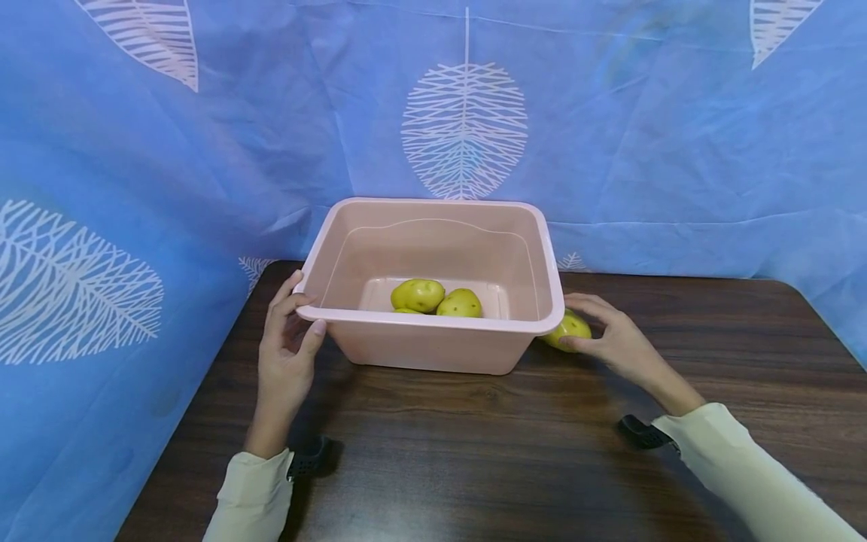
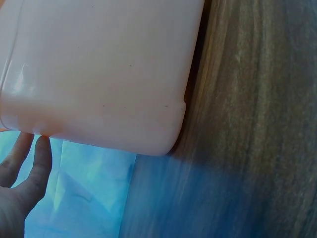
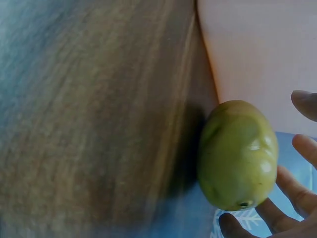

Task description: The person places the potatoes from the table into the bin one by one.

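Observation:
A pink plastic bin stands on the table with several yellow-green potatoes on its floor. My left hand holds the bin's near left corner, thumb at the front under the rim and fingers along the left side. Two of those fingers touch the outer wall in the left wrist view. Just right of the bin, another potato lies close against the outer wall. My right hand is around this potato with spread fingers. In the right wrist view, the thumb stands apart from it.
The dark wooden table extends in front of the bin and to its right. A blue cloth with white leaf prints hangs behind the bin and down the left side. Dark bands circle both wrists.

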A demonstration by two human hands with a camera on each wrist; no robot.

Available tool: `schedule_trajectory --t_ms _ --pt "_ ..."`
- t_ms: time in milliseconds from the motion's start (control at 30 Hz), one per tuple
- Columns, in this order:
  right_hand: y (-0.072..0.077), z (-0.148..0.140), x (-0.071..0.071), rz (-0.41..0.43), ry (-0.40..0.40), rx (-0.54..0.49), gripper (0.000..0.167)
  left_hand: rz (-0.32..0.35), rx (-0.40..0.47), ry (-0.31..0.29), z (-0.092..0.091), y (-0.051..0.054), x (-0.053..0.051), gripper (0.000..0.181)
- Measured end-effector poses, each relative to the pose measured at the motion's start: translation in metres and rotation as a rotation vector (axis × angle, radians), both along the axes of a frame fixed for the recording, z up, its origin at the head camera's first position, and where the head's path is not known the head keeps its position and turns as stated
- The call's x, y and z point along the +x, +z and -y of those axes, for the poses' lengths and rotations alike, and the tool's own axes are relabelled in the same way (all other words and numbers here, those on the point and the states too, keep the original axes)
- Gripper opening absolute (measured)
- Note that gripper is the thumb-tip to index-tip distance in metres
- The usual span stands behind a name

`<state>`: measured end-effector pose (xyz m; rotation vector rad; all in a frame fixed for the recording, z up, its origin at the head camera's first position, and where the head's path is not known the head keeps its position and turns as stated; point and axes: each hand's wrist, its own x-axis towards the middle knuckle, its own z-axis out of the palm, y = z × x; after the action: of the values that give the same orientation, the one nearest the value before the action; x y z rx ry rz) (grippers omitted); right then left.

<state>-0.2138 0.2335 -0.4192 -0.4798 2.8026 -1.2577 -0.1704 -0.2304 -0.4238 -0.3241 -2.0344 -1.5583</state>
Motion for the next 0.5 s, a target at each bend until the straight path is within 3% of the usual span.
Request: schedule_trajectory --t_ms 500 --pt "-0.013 0.005 -0.002 -0.019 -0.012 0.020 0.065 0.019 -0.006 0.010 0.000 0.001 0.001 0.037"
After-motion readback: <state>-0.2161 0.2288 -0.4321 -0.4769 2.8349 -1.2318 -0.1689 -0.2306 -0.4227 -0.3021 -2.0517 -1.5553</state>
